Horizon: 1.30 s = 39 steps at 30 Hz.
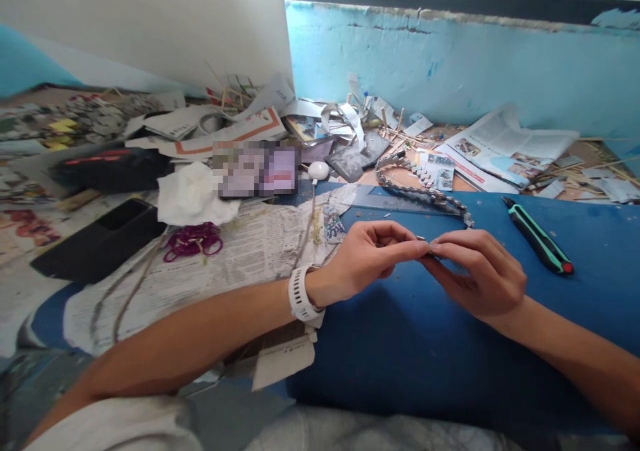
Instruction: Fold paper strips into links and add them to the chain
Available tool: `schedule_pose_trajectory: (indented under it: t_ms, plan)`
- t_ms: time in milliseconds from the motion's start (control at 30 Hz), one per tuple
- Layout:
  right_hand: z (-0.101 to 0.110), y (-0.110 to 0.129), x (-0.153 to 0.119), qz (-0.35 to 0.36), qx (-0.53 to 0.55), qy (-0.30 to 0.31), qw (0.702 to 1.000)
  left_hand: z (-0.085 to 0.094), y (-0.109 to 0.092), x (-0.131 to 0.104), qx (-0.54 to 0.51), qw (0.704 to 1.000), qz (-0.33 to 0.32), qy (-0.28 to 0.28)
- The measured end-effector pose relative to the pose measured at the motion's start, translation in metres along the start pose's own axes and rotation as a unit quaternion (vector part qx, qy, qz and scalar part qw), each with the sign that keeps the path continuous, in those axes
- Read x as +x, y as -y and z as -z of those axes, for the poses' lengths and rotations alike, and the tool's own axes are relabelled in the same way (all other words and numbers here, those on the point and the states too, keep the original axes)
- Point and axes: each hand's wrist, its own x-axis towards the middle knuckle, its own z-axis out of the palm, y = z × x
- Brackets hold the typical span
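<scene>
My left hand (373,254), with a white strap on its wrist, is closed in a pinch above the blue mat. The fingertips of my right hand (477,271) meet it and are closed too. Between them sits a small thin piece (424,239), light at its edge; fingers cover most of it, so its kind is unclear. Just behind the hands lies a curved chain of small grey-white folded links (425,196), apart from the fingers. A clear ruler (390,201) lies under part of that chain. To the right rests a black and green utility knife (540,238).
Newspaper (240,264) covers the left side, bearing purple string (193,241) and white tissue (193,194). A long black case (95,238) lies farther left. Behind stand a phone (280,170), paper scraps, thin sticks and a folded newspaper (510,148) along the blue wall.
</scene>
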Motion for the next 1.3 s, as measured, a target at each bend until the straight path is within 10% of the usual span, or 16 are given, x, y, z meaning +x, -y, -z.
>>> schedule_pose_trajectory:
  t_ms: [467, 1300]
  plan:
    - [0.0035, 0.0023, 0.0094, -0.136, 0.152, 0.052, 0.978, 0.0047, -0.0033, 0.0026, 0.049, 0.999, -0.013, 0.011]
    - [-0.0011, 0.0006, 0.0039, -0.032, 0.097, 0.016, 0.995, 0.0064, -0.0034, 0.0029, 0.001, 0.998, 0.014, 0.059]
